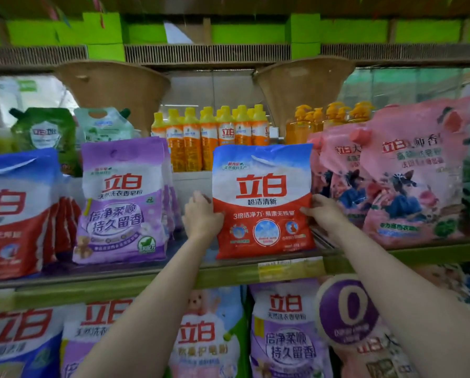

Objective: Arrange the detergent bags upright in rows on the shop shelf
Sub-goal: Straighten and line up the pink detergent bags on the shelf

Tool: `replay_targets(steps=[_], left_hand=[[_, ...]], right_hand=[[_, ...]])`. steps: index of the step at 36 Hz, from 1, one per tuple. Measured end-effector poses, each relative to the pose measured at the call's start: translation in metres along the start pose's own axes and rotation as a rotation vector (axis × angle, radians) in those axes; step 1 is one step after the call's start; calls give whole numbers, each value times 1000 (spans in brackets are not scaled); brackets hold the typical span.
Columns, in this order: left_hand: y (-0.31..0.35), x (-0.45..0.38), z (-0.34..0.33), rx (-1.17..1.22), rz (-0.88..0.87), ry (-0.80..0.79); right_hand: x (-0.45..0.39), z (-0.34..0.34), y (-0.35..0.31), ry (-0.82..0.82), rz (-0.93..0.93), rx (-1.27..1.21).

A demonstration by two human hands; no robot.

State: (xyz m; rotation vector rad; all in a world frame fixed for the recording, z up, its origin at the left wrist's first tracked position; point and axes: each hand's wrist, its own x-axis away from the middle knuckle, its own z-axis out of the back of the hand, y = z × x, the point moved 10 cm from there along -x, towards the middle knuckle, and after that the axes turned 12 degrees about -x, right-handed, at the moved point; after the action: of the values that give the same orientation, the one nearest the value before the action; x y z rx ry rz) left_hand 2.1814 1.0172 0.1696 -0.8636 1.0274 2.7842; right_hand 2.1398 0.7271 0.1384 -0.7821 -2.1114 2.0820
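I hold the red and blue detergent bag [263, 200] upright between my two hands, its bottom edge on the shelf [152, 276] near the front lip. My left hand [202, 215] grips the bag's left edge about halfway up, fingers curled behind it and the thumb on the front. My right hand [325, 211] grips the right edge at the same height, thumb on the printed front and fingers wrapped round the back. The bag faces me squarely, label forward, and stands apart from its neighbours on both sides.

Just left of my left hand, across a bare strip of shelf, stands a row of purple bags [124, 200], upright and packed one behind another. Further left is a row of red and blue bags [18, 214] like the one I hold. Just right of my right hand, pink pouches [408, 181] with red caps stand leaning slightly. Behind the bag in my hands, orange bottles [209, 137] with yellow caps line the back of the shelf, and more orange pump bottles [310, 124] stand behind the pink pouches. Green pouches [45, 132] sit behind the purple row. Below my forearms, the lower shelf holds more bags [285, 331] in purple, blue and pink.
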Motion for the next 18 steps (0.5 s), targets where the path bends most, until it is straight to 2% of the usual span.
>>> replay_targets(steps=[2,4,7,11,14,18], left_hand=[[18,7,21,-60,-42,137],[43,17,24,-8,-130,177],[84,34,-3,90,-242,33],[146,63,-50,41,-409,-165],[185,84,-80,-31,-479,-237],[228,102,-111,-30,-504,-290]], right_hand=[[1,7,-7,5,18,97],[3,18,-9,-4,24,199],[12,37,-11,-30,17,276],[27,66,-27,-150,50,356],[34,100,-47,-215,95,416],[31,170,-65,-153,118,421]])
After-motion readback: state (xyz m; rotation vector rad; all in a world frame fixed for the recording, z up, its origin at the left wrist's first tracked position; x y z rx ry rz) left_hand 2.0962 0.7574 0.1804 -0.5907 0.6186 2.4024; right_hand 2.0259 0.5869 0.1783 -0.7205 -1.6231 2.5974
